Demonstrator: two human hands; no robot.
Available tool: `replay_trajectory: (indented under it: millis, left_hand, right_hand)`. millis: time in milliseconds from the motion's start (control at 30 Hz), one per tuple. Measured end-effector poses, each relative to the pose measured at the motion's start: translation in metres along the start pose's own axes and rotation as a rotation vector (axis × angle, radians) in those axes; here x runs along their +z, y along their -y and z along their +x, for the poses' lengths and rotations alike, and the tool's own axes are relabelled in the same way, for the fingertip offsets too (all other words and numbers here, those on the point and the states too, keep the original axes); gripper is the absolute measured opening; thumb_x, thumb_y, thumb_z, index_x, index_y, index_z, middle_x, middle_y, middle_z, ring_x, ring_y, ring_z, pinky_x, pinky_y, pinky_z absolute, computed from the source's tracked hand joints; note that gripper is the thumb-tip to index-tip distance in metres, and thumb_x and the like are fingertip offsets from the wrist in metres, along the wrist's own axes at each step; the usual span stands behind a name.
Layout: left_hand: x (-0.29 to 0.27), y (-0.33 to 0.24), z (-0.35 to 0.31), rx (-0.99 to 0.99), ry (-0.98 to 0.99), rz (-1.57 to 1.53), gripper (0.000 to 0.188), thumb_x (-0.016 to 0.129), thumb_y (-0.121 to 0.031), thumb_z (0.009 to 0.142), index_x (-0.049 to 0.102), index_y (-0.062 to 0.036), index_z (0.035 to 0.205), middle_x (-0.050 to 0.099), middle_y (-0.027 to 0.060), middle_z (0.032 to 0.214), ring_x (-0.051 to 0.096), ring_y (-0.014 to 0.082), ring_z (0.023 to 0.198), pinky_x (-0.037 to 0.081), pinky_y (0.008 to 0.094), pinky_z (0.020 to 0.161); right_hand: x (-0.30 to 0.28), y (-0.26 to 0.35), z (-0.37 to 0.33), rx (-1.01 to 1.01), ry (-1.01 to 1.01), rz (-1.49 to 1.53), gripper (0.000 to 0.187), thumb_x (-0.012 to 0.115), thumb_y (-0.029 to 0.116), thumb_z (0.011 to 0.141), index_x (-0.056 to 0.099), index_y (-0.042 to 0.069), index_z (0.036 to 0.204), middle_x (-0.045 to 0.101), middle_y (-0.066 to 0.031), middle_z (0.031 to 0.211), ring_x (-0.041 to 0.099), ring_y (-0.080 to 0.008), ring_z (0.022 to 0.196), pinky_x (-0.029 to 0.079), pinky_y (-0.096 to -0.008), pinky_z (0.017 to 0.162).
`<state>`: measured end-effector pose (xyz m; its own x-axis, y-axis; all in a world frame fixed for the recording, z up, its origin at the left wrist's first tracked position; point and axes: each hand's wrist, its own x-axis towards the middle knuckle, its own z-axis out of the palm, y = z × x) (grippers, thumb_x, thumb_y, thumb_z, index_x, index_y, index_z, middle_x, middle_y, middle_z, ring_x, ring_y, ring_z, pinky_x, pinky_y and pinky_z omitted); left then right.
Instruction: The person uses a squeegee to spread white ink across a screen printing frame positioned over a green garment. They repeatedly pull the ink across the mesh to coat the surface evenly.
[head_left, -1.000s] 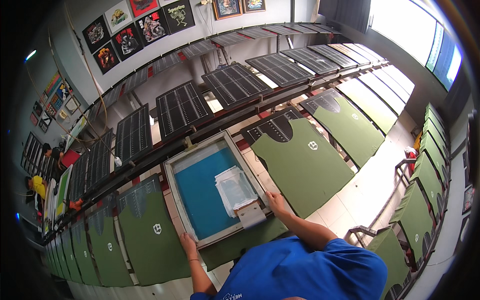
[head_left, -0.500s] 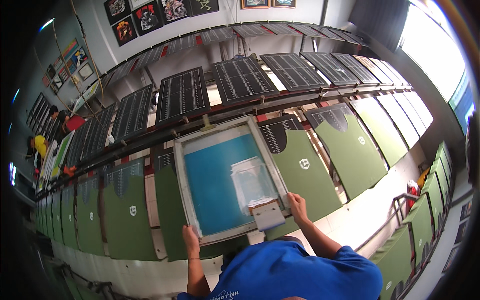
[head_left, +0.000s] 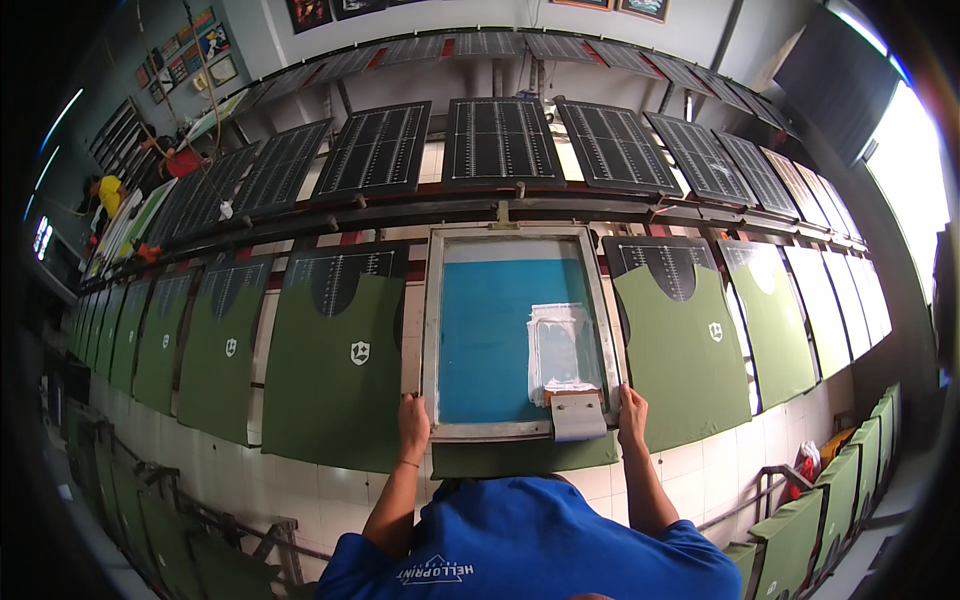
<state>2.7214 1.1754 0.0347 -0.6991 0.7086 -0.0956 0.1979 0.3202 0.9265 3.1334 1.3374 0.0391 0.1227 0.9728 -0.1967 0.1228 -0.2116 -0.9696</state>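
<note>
A screen-printing frame [head_left: 433, 330] with a blue mesh lies in front of me over one printing board. My left hand [head_left: 413, 422] is closed around its near left corner. My right hand [head_left: 632, 412] grips the right rail near the front. White ink [head_left: 546, 325] is smeared around the window on the right half of the mesh. Inside the near edge rests a squeegee [head_left: 578, 416] with a metal holder, untouched by either hand. Below the frame's near edge shows the hem of a green shirt [head_left: 525, 461]; the rest is hidden. A hinge clamp [head_left: 503, 213] meets the frame's far edge.
Green shirts with a small white emblem lie on neighbouring boards, one to the left [head_left: 330, 400] and one to the right [head_left: 690, 385]. Bare black boards [head_left: 500, 145] stand beyond a dark rail. More shirts [head_left: 835, 490] hang over boards at lower right. People [head_left: 108, 192] are far left.
The printing frame has moved one board to the right and now sits square over it. Both hands have kept their grip. The emblem on the shirt to its left is now uncovered.
</note>
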Motion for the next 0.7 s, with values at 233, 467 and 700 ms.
replay_trajectory:
  millis: [233,467,700]
  left_hand:
    - [0.015,0.013,0.010,0.036,-0.042,0.061,0.033,0.044,-0.024,0.093,0.047,0.0065,0.081,0.053,0.0229,0.078,0.053,0.0352,0.077,0.041,0.0450,0.073]
    - [0.017,0.010,0.015,0.027,-0.023,0.074,0.035,0.043,-0.025,0.096,0.050,0.0081,0.086,0.055,0.0262,0.087,0.052,0.0411,0.084,0.041,0.0464,0.080]
    - [0.013,-0.002,0.015,-0.036,0.044,0.065,0.036,0.044,-0.026,0.096,0.052,0.0091,0.097,0.056,0.0286,0.098,0.054,0.0428,0.093,0.042,0.0465,0.084]
  right_hand:
    - [-0.001,-0.003,0.025,0.018,0.021,0.032,0.038,0.059,0.030,0.100,0.069,-0.006,0.094,0.054,0.0046,0.073,0.040,-0.0053,0.065,0.033,-0.0243,0.057]
    - [-0.007,-0.003,0.037,0.093,0.062,0.011,0.034,0.057,0.028,0.100,0.071,-0.003,0.096,0.059,0.0041,0.076,0.046,-0.0056,0.068,0.036,-0.0234,0.060]
    - [0.006,-0.004,0.041,0.040,-0.080,0.159,0.035,0.056,0.027,0.099,0.071,-0.004,0.105,0.067,-0.0022,0.086,0.055,-0.0096,0.075,0.043,-0.0246,0.069]
